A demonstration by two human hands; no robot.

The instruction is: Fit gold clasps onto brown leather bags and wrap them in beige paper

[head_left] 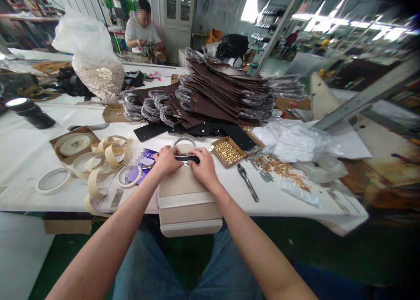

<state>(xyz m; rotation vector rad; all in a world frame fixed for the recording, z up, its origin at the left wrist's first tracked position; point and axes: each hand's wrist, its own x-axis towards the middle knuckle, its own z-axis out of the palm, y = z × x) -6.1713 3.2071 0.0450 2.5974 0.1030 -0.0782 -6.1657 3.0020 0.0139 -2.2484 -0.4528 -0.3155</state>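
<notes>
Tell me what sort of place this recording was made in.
Probably a bag or leather-goods workshop: there is a tall stack of brown panels with plastic-wrapped loops, a heap of small gold-coloured pieces, and another person handling something behind the table.

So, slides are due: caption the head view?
Left hand and right hand hold a black strip over beige material.

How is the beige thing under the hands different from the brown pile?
The beige piece is pale; the brown pile is dark. The beige piece pokes over the near edge of the table; the brown pile sits behind. The left hand and right hand are at the beige piece; neither touches the brown pile. Both rest on the table.
</notes>
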